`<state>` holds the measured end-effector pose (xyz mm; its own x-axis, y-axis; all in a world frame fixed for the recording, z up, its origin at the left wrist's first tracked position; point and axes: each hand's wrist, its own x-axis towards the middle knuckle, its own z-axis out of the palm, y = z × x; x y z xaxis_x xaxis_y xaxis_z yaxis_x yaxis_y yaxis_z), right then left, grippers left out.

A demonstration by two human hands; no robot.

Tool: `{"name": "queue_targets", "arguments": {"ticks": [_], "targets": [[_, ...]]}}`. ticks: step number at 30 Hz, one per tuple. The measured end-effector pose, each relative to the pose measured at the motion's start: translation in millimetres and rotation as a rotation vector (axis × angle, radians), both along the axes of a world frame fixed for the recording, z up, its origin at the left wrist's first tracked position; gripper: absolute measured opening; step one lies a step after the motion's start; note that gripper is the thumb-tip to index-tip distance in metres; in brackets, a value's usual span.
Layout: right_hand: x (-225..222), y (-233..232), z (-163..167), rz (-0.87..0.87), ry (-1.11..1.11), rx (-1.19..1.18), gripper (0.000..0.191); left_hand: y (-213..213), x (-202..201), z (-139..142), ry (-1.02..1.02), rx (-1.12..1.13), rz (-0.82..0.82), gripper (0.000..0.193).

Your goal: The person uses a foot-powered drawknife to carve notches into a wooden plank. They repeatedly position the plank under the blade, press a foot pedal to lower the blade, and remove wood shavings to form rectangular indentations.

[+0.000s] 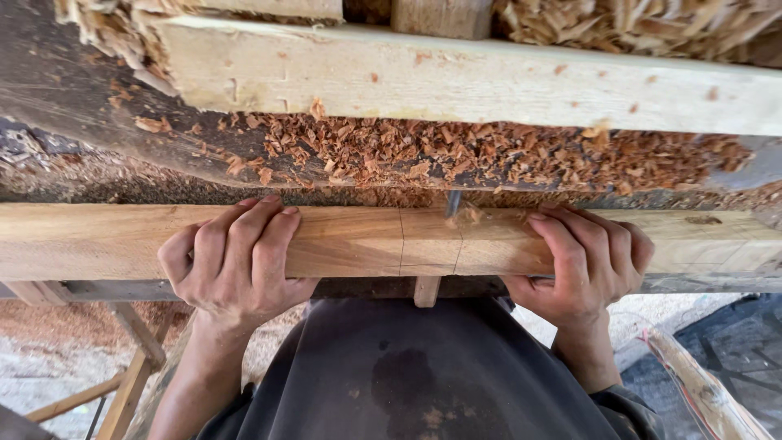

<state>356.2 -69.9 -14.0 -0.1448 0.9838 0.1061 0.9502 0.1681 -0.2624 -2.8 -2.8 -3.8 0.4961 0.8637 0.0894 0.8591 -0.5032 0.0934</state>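
Both the left hand (236, 261) and right hand (582, 265) clamp the marked wooden beam (407, 243) against the shaving-strewn bench (98, 122), feeding its pencilled section onto the metal cutter (453, 204); steady, even pressure looks needed next.

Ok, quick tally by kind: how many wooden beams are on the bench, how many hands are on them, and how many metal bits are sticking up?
Wooden beams: 2, the near beam and the far beam
Hands: 2, left hand and right hand, both on the near beam
Metal bits: 1, a metal bit
Total: 5
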Motion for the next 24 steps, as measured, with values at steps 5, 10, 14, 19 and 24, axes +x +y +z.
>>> {"name": "queue_targets", "arguments": {"ticks": [5, 10, 14, 19, 24], "targets": [[1, 7, -2, 0.024, 0.017, 0.061, 0.043, 8, 6, 6, -0.016, 0.031, -0.002, 0.027], [-2, 27, 11, 0.046, 0.013, 0.142, 0.051, 23, 20, 26, -0.084, 0.086, 0.036, 0.035], [-3, 31, 28, 0.041, 0.027, 0.144, 0.057, 25, 22, 34, -0.111, 0.115, 0.043, 0.050], [-5, 31, 34, 0.043, 0.045, 0.105, 0.066, 20, 17, 31, -0.102, 0.118, 0.005, 0.065], [-11, 16, 42, 0.048, 0.057, 0.066, 0.065, 7, 16, 43, -0.087, 0.042, 0.034, 0.065]]}}
